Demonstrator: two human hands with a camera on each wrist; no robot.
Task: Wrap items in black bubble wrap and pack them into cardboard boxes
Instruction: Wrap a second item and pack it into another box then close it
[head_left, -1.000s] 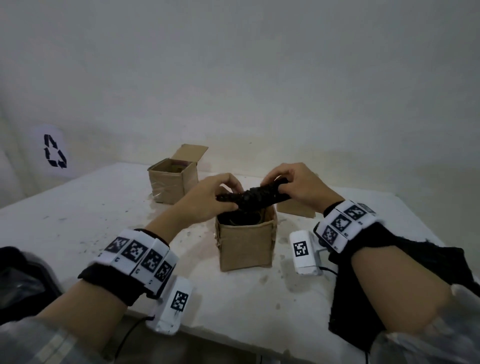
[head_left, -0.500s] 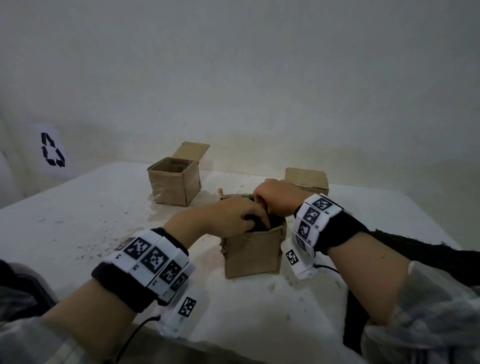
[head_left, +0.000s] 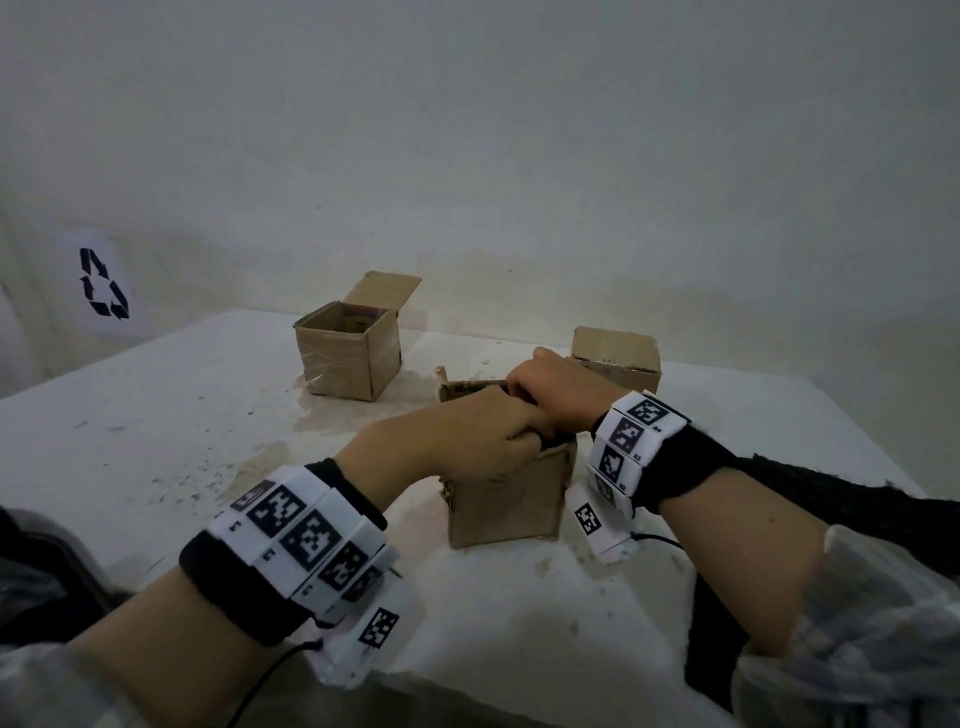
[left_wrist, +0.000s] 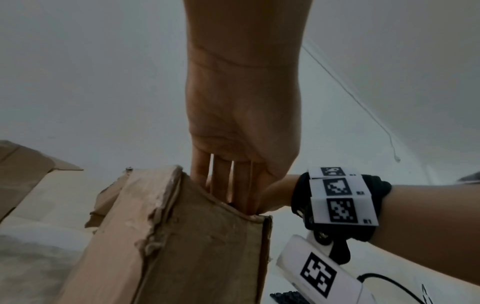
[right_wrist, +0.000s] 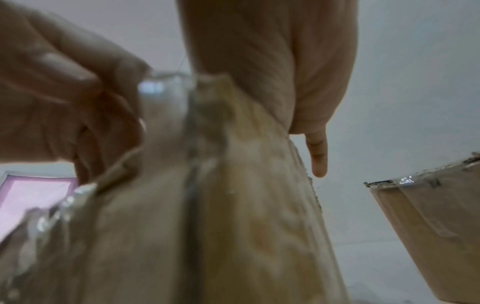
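Head view: both hands (L, R) inside box.

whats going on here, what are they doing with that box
A person is packing the nearest cardboard box on the white table. Both the left hand and the right hand reach into its open top, pressing down something black that is mostly hidden. Two more boxes stand behind: an open box and a closed box.

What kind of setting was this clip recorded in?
Probably a bare workroom used as a makeshift packing station: a stained white table against a plain wall, three small cardboard boxes, and a recycling-symbol sign on the wall.
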